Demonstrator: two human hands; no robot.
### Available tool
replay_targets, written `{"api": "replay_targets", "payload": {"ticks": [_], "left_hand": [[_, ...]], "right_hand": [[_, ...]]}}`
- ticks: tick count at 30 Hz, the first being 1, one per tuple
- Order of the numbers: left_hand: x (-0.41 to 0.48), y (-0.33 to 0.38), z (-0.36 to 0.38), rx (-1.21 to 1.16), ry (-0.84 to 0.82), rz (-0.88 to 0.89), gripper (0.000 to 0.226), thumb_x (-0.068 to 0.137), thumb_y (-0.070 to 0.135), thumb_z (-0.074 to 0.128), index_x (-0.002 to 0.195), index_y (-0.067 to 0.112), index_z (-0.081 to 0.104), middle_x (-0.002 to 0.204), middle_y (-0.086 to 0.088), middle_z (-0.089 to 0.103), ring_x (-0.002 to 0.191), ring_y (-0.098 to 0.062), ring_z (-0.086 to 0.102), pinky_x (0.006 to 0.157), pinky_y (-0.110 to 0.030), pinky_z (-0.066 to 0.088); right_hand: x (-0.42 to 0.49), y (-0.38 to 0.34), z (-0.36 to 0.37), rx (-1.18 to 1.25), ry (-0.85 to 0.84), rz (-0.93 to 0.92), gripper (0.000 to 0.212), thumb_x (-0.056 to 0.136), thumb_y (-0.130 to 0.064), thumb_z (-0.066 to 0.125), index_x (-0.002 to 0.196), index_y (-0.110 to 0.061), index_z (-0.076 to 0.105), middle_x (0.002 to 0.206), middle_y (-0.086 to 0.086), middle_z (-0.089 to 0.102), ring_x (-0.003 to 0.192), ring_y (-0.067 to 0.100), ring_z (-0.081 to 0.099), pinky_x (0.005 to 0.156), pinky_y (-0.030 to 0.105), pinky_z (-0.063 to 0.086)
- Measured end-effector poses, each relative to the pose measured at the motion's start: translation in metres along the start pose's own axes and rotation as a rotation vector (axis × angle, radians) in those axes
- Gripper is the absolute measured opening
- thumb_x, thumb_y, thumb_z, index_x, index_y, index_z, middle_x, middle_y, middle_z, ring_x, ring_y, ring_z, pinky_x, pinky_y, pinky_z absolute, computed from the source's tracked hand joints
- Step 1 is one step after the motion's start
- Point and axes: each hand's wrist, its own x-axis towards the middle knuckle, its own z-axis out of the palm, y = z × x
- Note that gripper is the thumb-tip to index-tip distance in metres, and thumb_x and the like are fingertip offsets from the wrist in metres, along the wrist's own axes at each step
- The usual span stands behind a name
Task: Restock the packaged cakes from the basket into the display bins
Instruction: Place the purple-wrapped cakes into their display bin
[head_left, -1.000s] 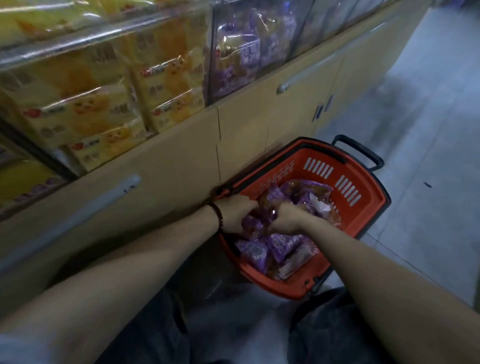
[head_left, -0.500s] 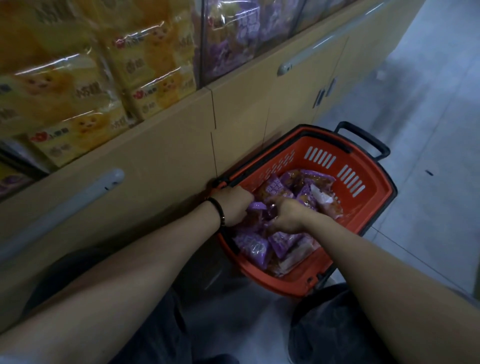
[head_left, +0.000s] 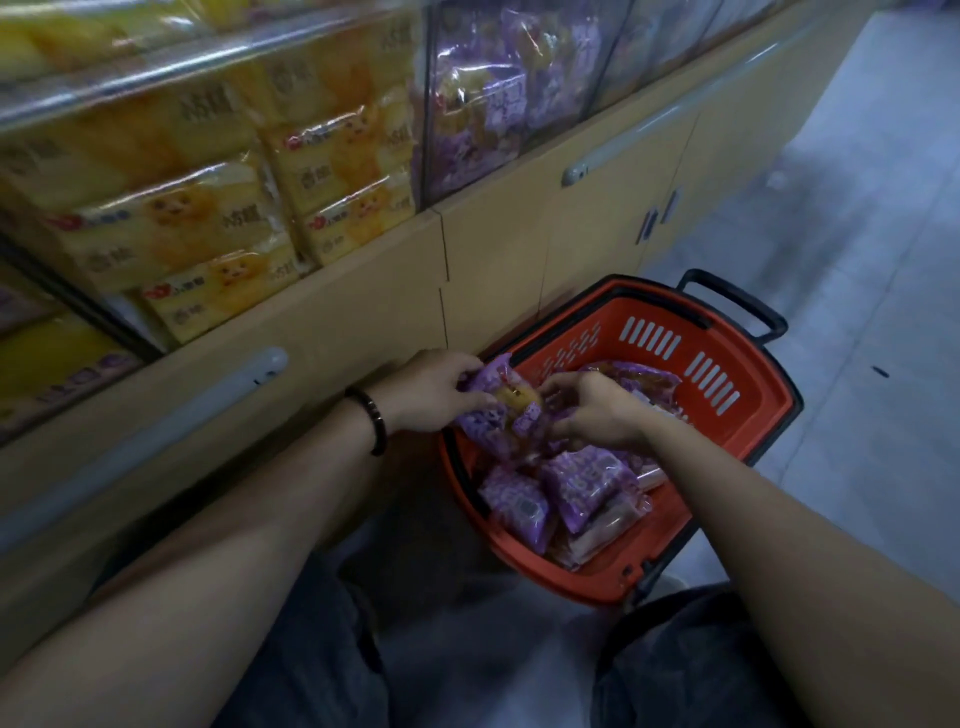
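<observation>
Gathering purple cake packs at the basket's near-left edge

Left hand (head_left: 434, 389) grips a bundle of cake packs (head_left: 501, 402) over the basket (head_left: 748, 415) rim; right hand (head_left: 597, 410) fingers close on it; slick wrappers could slip before reaching the purple bin (head_left: 498, 98)

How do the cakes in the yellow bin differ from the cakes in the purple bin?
The yellow packs are flat and stacked neatly; the purple packs are pouch-like and piled loosely. Yellow packs show a cartoon figure; the purple print is too blurred to read. Both sit behind clear bin fronts.
</observation>
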Motion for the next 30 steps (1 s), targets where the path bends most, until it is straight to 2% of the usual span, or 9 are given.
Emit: {"api": "replay_targets", "payload": {"ticks": [2, 5, 7, 9, 11, 13, 18, 23, 30], "left_hand": [[-0.015, -0.004, -0.005, -0.176, 0.019, -0.012, 0.036, 0.085, 0.058, 0.074, 0.105, 0.028, 0.074, 0.103, 0.009, 0.078, 0.099, -0.013, 0.074, 0.092, -0.042, 0.06], [-0.038, -0.006, -0.013, -0.373, 0.096, 0.005, 0.06, 0.075, 0.068, 0.078, 0.114, 0.023, 0.071, 0.111, -0.001, 0.079, 0.105, -0.024, 0.075, 0.097, -0.053, 0.058], [-0.059, 0.009, -0.023, -0.465, 0.14, 0.018, 0.042, 0.088, 0.041, 0.08, 0.12, 0.019, 0.064, 0.115, -0.008, 0.077, 0.108, -0.025, 0.074, 0.097, -0.05, 0.058], [-0.076, 0.021, -0.033, -0.545, 0.193, 0.03, 0.04, 0.094, 0.024, 0.076, 0.128, 0.011, 0.059, 0.119, -0.011, 0.075, 0.107, -0.024, 0.073, 0.092, -0.042, 0.06], [-0.098, 0.036, -0.048, -0.542, 0.215, 0.01, 0.056, 0.091, 0.044, 0.076, 0.134, 0.014, 0.055, 0.12, -0.006, 0.075, 0.108, -0.019, 0.073, 0.091, -0.037, 0.06], [-0.122, 0.05, -0.068, -0.466, 0.232, -0.024, 0.056, 0.091, 0.058, 0.07, 0.132, 0.022, 0.058, 0.116, 0.001, 0.077, 0.105, -0.015, 0.075, 0.09, -0.035, 0.06], [-0.188, 0.085, -0.106, -0.418, 0.319, -0.026, 0.031, 0.101, 0.044, 0.063, 0.118, 0.018, 0.068, 0.106, -0.003, 0.08, 0.094, -0.023, 0.078, 0.083, -0.052, 0.064], [-0.253, 0.117, -0.13, -0.4, 0.431, -0.033, 0.022, 0.102, 0.036, 0.062, 0.115, 0.019, 0.064, 0.098, -0.004, 0.08, 0.081, -0.023, 0.08, 0.072, -0.049, 0.066], [-0.321, 0.123, -0.164, -0.395, 0.634, -0.067, 0.014, 0.102, 0.036, 0.063, 0.11, 0.027, 0.068, 0.085, -0.002, 0.078, 0.068, -0.022, 0.076, 0.063, -0.045, 0.065]], "right_hand": [[-0.009, -0.014, -0.008, 0.088, -0.011, -0.031, 0.038, 0.082, 0.0, 0.085, 0.115, -0.011, 0.069, 0.106, 0.01, 0.077, 0.078, 0.013, 0.072, 0.072, 0.045, 0.064], [-0.025, -0.035, -0.018, 0.284, 0.003, -0.09, 0.039, 0.08, -0.003, 0.088, 0.114, -0.016, 0.072, 0.099, 0.007, 0.079, 0.082, 0.023, 0.075, 0.071, 0.04, 0.063], [-0.038, -0.052, -0.022, 0.387, 0.051, -0.143, 0.043, 0.077, -0.005, 0.089, 0.114, -0.016, 0.072, 0.095, 0.007, 0.08, 0.082, 0.024, 0.075, 0.066, 0.035, 0.059], [-0.052, -0.071, -0.025, 0.429, 0.097, -0.211, 0.043, 0.072, -0.009, 0.091, 0.111, -0.015, 0.073, 0.099, 0.009, 0.081, 0.087, 0.025, 0.076, 0.065, 0.035, 0.057], [-0.067, -0.092, -0.026, 0.459, 0.123, -0.292, 0.043, 0.069, -0.014, 0.091, 0.109, -0.009, 0.074, 0.104, 0.014, 0.08, 0.093, 0.027, 0.076, 0.074, 0.041, 0.062], [-0.084, -0.114, -0.027, 0.466, 0.13, -0.37, 0.036, 0.078, -0.014, 0.086, 0.11, -0.006, 0.075, 0.105, 0.015, 0.08, 0.094, 0.026, 0.076, 0.077, 0.039, 0.064], [-0.114, -0.166, -0.038, 0.441, 0.053, -0.487, 0.021, 0.097, -0.018, 0.073, 0.11, -0.003, 0.076, 0.107, 0.029, 0.074, 0.091, 0.037, 0.071, 0.085, 0.06, 0.058], [-0.132, -0.226, -0.047, 0.374, -0.019, -0.547, 0.01, 0.095, -0.013, 0.073, 0.095, -0.018, 0.081, 0.091, 0.012, 0.076, 0.08, 0.029, 0.07, 0.072, 0.041, 0.058], [-0.151, -0.308, -0.03, 0.266, -0.083, -0.71, 0.017, 0.093, -0.01, 0.075, 0.085, -0.023, 0.081, 0.092, 0.016, 0.077, 0.073, 0.022, 0.071, 0.069, 0.04, 0.058]]}}
